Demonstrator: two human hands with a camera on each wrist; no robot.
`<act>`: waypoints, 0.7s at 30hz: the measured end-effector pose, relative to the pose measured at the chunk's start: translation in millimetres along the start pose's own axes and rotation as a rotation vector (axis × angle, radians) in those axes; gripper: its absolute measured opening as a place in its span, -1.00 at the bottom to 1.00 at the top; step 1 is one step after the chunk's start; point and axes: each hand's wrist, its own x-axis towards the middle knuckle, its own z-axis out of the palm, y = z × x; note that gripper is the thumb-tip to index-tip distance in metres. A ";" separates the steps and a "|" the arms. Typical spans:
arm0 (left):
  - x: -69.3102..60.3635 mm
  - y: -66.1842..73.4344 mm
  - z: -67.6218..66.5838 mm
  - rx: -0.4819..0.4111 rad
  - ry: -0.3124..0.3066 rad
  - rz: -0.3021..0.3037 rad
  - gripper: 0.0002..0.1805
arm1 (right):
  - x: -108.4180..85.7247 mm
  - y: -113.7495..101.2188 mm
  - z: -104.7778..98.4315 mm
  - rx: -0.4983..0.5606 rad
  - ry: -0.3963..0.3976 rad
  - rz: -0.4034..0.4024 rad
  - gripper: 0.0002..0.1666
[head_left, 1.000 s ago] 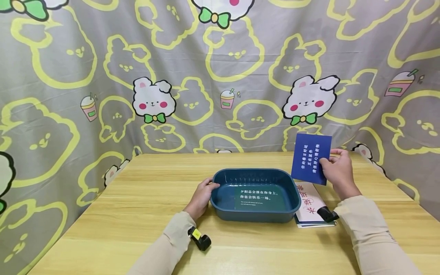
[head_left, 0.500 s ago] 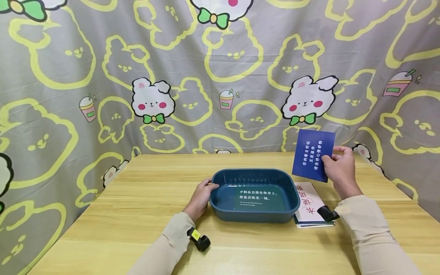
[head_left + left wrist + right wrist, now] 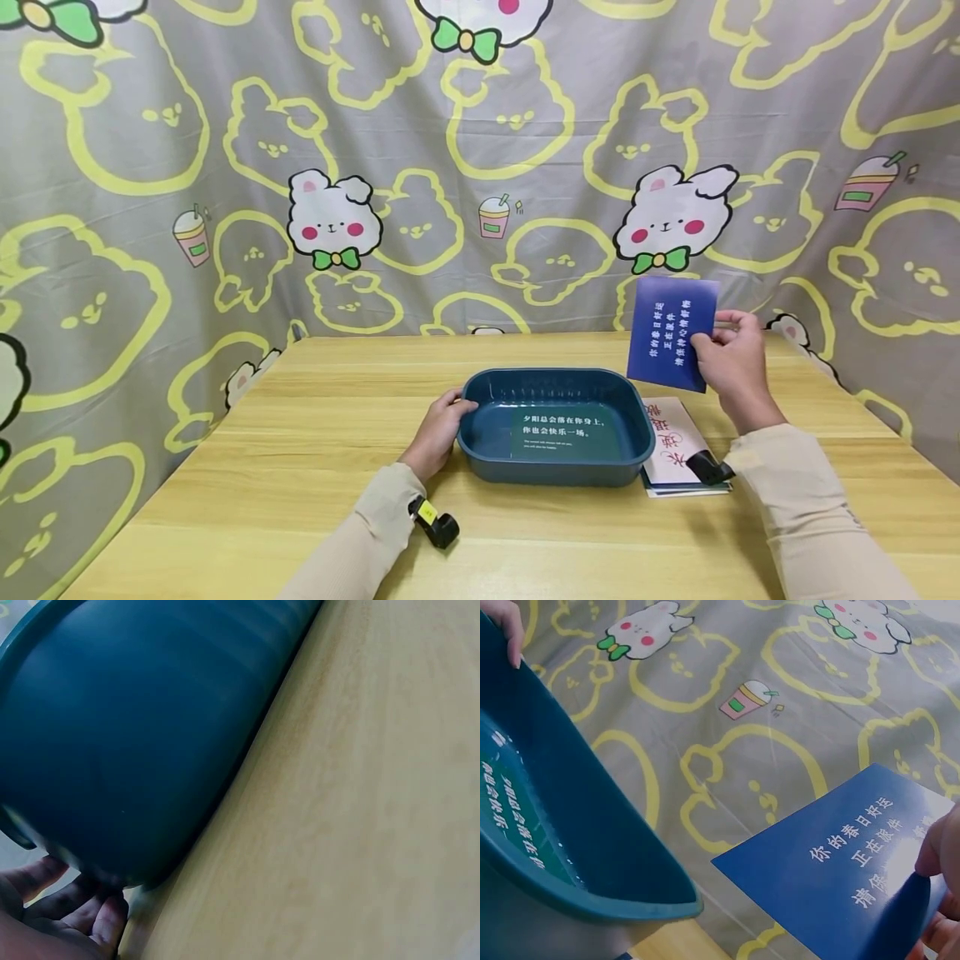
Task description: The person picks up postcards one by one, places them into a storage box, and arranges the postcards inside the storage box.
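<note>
My left hand (image 3: 437,432) grips the left rim of a dark teal basin (image 3: 555,473), thumb over the edge; in the left wrist view its fingers (image 3: 109,919) press against the outer wall of the basin (image 3: 135,735). Inside the basin lies a green card (image 3: 562,433) with white writing. Above and right of the basin, my right hand (image 3: 735,362) pinches a blue card (image 3: 670,333) by its right edge, thumb on the printed face. The right wrist view shows the blue card (image 3: 832,862) held tilted, apart from the basin (image 3: 615,817).
Right of the basin, partly behind its rim, lies a small stack of cards (image 3: 675,450), a white one with red characters on top. The wooden table (image 3: 300,467) meets a patterned grey curtain (image 3: 420,292) at the back.
The blue card in my right hand rose, shifted right, then came back left and now stands a little higher than a second ago. My left hand and the basin have hardly moved.
</note>
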 end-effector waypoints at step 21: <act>-0.3 0.2 0.7 0.001 0.001 0.000 -0.55 | -16.5 -4.5 22.2 -0.044 -0.124 -0.087 -0.51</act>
